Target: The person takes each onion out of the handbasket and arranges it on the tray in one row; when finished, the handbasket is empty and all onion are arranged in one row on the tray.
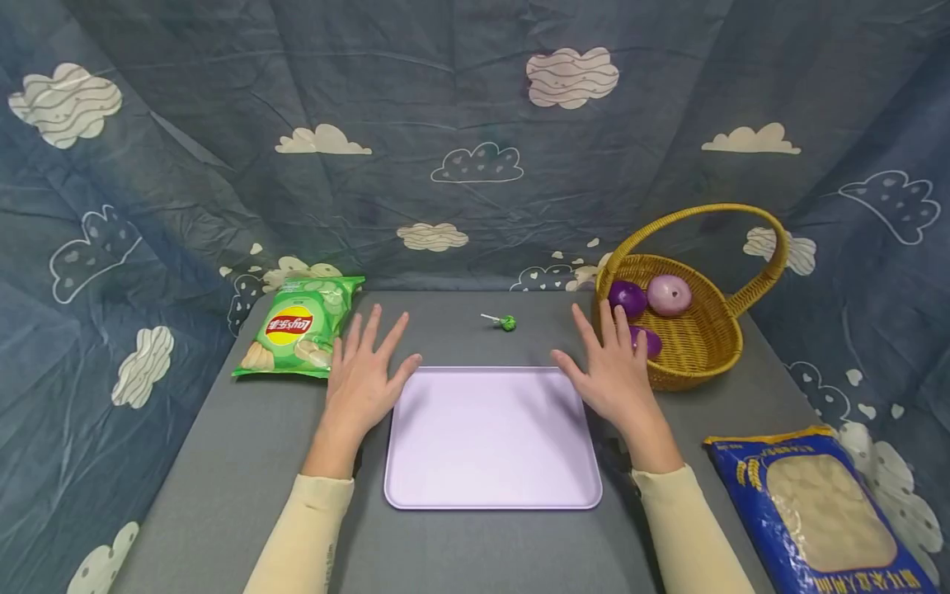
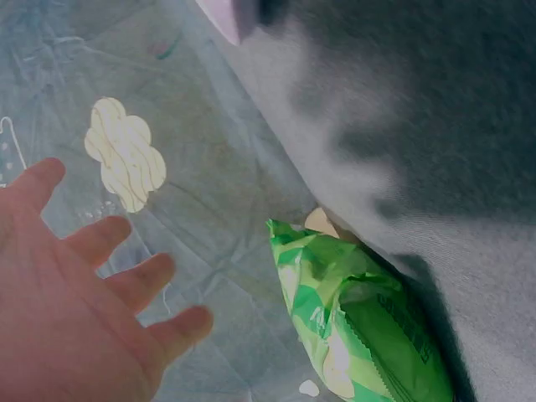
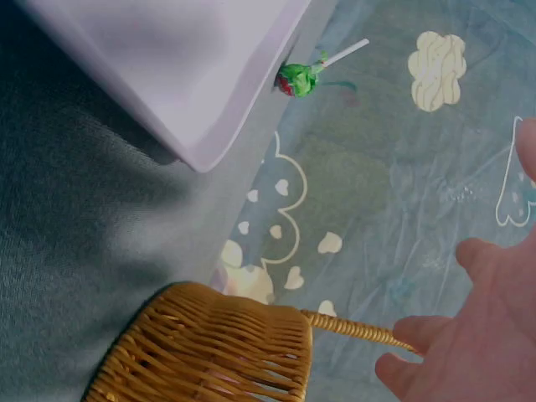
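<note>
My left hand is spread with straight fingers over the left edge of a lilac tray, beside a green bag of Lay's chips. Nothing is in its grasp. On the other side, my right hand is spread too, its fingers overlapping the near left rim of a wicker basket in the head view. It holds nothing. Inside the basket lie a dark purple ball-like thing, a pale pink round one and another purple one, partly hidden by my fingers. Beyond the tray lies a green-wrapped lollipop.
A blue bag with a clear window lies at the front right of the grey table. The basket's tall arched handle rises above it. A dark cloth with cloud prints hangs behind and along both sides.
</note>
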Motion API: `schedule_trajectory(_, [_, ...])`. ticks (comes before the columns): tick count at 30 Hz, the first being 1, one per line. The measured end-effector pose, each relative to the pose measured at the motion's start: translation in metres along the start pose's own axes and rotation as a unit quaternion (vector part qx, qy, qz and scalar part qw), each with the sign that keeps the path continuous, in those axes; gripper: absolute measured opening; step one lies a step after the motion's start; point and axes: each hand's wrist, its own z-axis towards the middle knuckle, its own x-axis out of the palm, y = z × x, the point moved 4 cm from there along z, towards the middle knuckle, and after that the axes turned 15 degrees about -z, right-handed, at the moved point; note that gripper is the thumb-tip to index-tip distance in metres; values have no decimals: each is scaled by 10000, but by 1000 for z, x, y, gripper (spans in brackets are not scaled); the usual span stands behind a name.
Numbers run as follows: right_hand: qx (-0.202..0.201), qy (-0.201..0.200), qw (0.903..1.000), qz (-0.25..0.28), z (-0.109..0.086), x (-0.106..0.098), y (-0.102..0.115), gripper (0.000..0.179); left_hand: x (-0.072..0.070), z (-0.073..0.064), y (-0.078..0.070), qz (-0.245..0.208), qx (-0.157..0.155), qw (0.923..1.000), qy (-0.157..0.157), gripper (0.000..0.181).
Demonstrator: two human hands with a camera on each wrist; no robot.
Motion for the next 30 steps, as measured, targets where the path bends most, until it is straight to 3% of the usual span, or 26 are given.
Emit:
schedule_trajectory(7, [-43, -241, 9994, 252, 2, -5, -3, 94, -6, -1, -3, -589, -108, 9981, 118, 72])
schedule_trajectory(12, [55, -529, 9962, 686, 3, -11, -12, 96, -7, -2, 3, -1205, -343, 9899, 666, 77])
schedule_trajectory(15, [202, -663, 9920, 1058, 4, -15, -23, 99, -5, -4, 10, -1759, -604, 9736, 1321, 79])
schedule_trajectory(19, [401, -819, 9824, 1628, 5, -20, -40, 103, -1, -9, 20, -2336, -1104, 9379, 2314, 84])
schedule_trajectory(22, [520, -948, 9727, 2053, 8, -21, -53, 106, 3, -13, 25, -2548, -1350, 9148, 2828, 87])
schedule_trajectory(25, [662, -947, 9646, 2369, 11, -21, -65, 107, 8, -16, 30, -2658, -1489, 9005, 3104, 85])
schedule_trajectory(30, [876, -784, 9529, 2797, 17, -19, -86, 105, 14, -21, 38, -2747, -1706, 8853, 3343, 78])
